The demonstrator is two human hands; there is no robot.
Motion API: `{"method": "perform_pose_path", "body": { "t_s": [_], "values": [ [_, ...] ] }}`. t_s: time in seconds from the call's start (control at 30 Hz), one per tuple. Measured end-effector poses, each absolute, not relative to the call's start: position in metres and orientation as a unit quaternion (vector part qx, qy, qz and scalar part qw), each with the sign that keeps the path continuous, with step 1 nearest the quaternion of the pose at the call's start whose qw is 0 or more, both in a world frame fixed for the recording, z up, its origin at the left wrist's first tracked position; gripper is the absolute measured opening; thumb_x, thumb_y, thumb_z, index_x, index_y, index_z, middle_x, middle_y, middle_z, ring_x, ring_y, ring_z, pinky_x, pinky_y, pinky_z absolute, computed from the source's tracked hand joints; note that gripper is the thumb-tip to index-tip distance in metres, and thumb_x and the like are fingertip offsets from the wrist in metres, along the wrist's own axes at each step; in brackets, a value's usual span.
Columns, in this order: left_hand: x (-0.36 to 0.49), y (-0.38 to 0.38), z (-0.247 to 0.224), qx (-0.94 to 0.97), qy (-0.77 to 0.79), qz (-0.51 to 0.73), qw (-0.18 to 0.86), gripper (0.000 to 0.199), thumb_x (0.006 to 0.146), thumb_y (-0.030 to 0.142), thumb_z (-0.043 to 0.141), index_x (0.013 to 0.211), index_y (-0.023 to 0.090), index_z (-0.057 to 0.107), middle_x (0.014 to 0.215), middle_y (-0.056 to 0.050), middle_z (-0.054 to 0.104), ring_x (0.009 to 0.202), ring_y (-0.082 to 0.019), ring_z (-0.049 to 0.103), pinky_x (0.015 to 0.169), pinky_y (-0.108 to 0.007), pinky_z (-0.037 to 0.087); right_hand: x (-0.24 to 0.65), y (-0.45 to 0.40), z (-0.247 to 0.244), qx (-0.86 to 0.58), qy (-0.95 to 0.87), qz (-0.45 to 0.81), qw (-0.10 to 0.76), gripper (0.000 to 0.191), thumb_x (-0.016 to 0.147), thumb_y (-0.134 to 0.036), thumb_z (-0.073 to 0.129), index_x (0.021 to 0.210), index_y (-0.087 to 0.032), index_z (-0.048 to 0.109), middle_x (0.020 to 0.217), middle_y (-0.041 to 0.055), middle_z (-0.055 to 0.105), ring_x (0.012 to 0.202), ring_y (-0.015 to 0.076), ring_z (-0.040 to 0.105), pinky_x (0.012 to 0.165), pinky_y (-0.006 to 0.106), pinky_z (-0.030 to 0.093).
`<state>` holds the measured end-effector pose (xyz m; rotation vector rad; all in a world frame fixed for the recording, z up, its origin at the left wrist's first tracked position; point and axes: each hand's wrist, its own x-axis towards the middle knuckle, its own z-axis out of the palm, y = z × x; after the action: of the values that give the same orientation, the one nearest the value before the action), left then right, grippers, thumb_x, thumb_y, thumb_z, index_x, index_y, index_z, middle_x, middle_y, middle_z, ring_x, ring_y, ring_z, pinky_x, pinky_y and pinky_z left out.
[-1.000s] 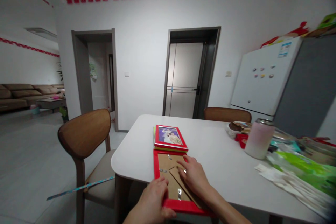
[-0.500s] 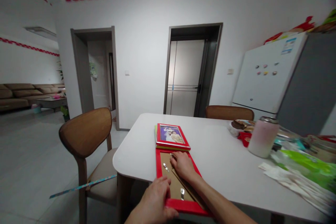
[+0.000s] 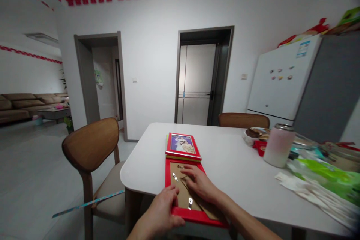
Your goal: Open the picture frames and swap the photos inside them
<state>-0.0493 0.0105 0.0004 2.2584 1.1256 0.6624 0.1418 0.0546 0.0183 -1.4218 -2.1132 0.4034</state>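
Observation:
A red picture frame lies back side up at the table's near edge, its brown backing board facing me. Small metal clips sit on the board; one clip is near the close end. My left hand grips the frame's near left corner, thumb at the near rail and fingers over the left edge. My right hand is over the board, fingers stretched and apart, close to the stand flap. Whether its fingertips touch the board I cannot tell. Beyond lies a stacked red frame with a photo facing up.
On the white table, a pink and white bottle, white gloves and a green plastic package are at the right. A wooden chair stands at the left, with a patterned blue strip beside it.
My right hand has drawn back from the far clip, and its fingers have spread. My left hand keeps its grip on the frame corner. The view has shifted slightly.

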Motion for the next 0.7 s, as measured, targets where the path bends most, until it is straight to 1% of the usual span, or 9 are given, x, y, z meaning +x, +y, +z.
{"method": "perform_pose_path", "body": {
  "t_s": [0.1,0.17,0.27,0.33,0.4,0.47,0.57,0.63,0.7],
  "values": [
    [-0.05,0.012,0.003,0.835,0.41,0.253,0.266,0.051,0.05,0.029,0.072,0.097,0.018,0.055,0.117,-0.007,0.049,0.114,-0.022,0.037,0.094,-0.033,0.031,0.15,0.03,0.024,-0.47,-0.816,0.239,0.238,0.025,0.063,-0.02,0.054,0.084,-0.022,0.065,0.118,0.0045,0.047,0.107,0.0188,0.043,0.092,0.032,0.032],
    [-0.049,0.011,0.005,0.833,0.412,0.256,0.265,0.053,0.052,0.027,0.071,0.101,0.018,0.054,0.116,-0.007,0.051,0.113,-0.022,0.039,0.092,-0.032,0.033,0.148,0.019,0.025,-0.464,-0.824,0.237,0.222,0.017,0.061,-0.019,0.056,0.073,-0.023,0.067,0.114,0.0036,0.05,0.107,0.0194,0.043,0.092,0.033,0.031],
    [-0.048,0.011,0.007,0.832,0.421,0.248,0.263,0.055,0.052,0.026,0.07,0.103,0.019,0.052,0.118,-0.007,0.048,0.11,-0.021,0.041,0.091,-0.032,0.033,0.142,0.017,0.021,-0.479,-0.817,0.204,0.247,0.011,0.064,-0.023,0.055,0.064,-0.023,0.066,0.105,0.0046,0.054,0.103,0.0199,0.045,0.09,0.034,0.033],
    [-0.048,0.011,0.007,0.833,0.422,0.24,0.264,0.058,0.051,0.027,0.071,0.105,0.019,0.051,0.121,-0.007,0.046,0.112,-0.022,0.039,0.093,-0.033,0.031,0.141,0.02,0.016,-0.491,-0.809,0.191,0.261,0.014,0.063,-0.025,0.056,0.071,-0.022,0.066,0.108,0.0059,0.053,0.102,0.0198,0.046,0.088,0.033,0.034],
    [-0.049,0.013,0.006,0.833,0.419,0.238,0.271,0.061,0.049,0.028,0.072,0.106,0.018,0.051,0.123,-0.008,0.044,0.115,-0.023,0.036,0.094,-0.034,0.03,0.143,0.023,0.012,-0.522,-0.79,0.171,0.274,0.027,0.062,-0.028,0.056,0.087,-0.021,0.064,0.114,0.0083,0.049,0.104,0.0205,0.045,0.088,0.032,0.034],
    [-0.049,0.013,0.005,0.829,0.418,0.245,0.278,0.062,0.049,0.027,0.072,0.106,0.019,0.05,0.123,-0.008,0.043,0.116,-0.024,0.035,0.095,-0.035,0.029,0.147,0.025,0.009,-0.559,-0.77,0.139,0.276,0.039,0.061,-0.031,0.056,0.098,-0.02,0.06,0.11,0.01,0.052,0.1,0.0216,0.047,0.086,0.033,0.035],
    [-0.05,0.011,0.005,0.821,0.424,0.253,0.287,0.07,0.05,0.022,0.07,0.114,0.02,0.043,0.12,-0.007,0.046,0.113,-0.023,0.037,0.095,-0.034,0.029,0.149,0.026,0.009,-0.585,-0.758,0.11,0.265,0.038,0.061,-0.028,0.054,0.098,-0.019,0.059,0.096,0.0087,0.059,0.091,0.0211,0.052,0.081,0.031,0.037],
    [-0.051,0.009,0.006,0.818,0.423,0.255,0.296,0.076,0.05,0.019,0.07,0.119,0.02,0.038,0.118,-0.007,0.047,0.111,-0.023,0.039,0.094,-0.035,0.029,0.149,0.028,0.012,-0.595,-0.748,0.108,0.273,0.038,0.06,-0.023,0.051,0.097,-0.018,0.06,0.094,0.0089,0.06,0.089,0.0204,0.053,0.08,0.03,0.038],
    [-0.051,0.009,0.006,0.811,0.418,0.271,0.308,0.074,0.048,0.02,0.071,0.116,0.02,0.04,0.123,-0.009,0.042,0.113,-0.025,0.037,0.095,-0.036,0.029,0.149,0.03,0.017,-0.607,-0.735,0.11,0.282,0.04,0.058,-0.019,0.049,0.096,-0.017,0.06,0.093,0.0092,0.061,0.088,0.0202,0.054,0.078,0.029,0.039]
  ]
}}
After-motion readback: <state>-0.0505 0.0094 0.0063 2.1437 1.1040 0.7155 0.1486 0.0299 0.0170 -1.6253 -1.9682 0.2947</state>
